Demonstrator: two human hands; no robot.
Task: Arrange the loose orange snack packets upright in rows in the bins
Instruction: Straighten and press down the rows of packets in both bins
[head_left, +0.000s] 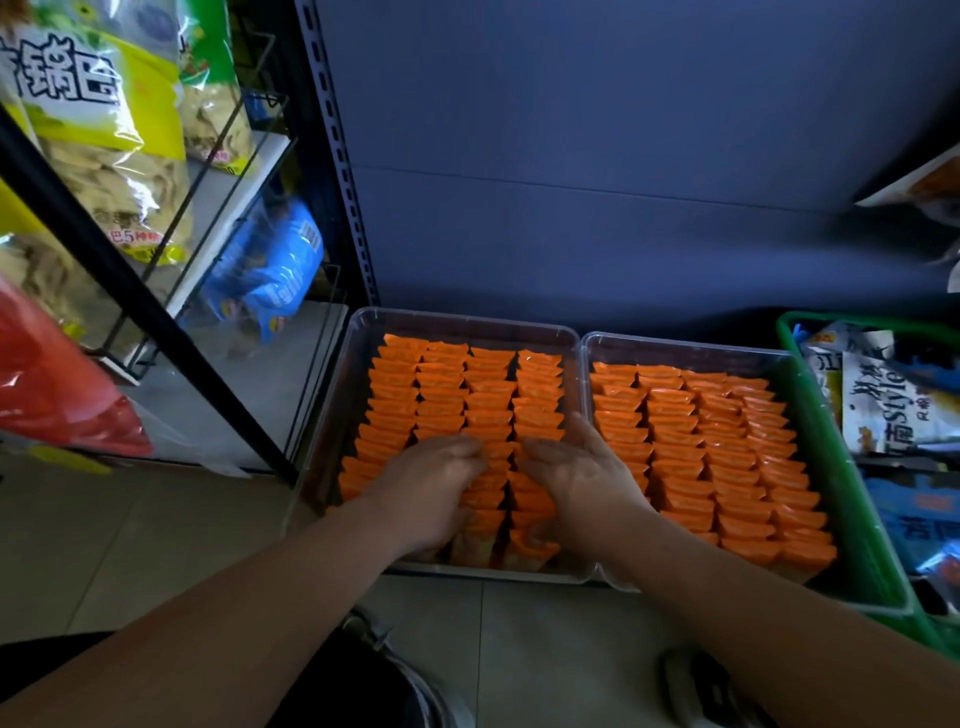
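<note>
Two clear plastic bins sit side by side on the floor, the left bin (358, 332) and the right bin (675, 347). Both are filled with orange snack packets (488, 400) standing upright in several rows; the right bin's packets (727, 447) look even. My left hand (426, 493) and my right hand (582, 478) rest palm-down on the near rows of the left bin, fingers curved and pressing against the packets between them. The packets under my palms are hidden. Whether either hand grips a packet cannot be seen.
A black metal shelf rack (130, 291) with large snack bags stands at the left. A green basket (852, 467) of mixed snack bags presses against the right bin. A dark blue panel (571, 156) rises behind the bins. My shoes (696, 686) are on the tiled floor below.
</note>
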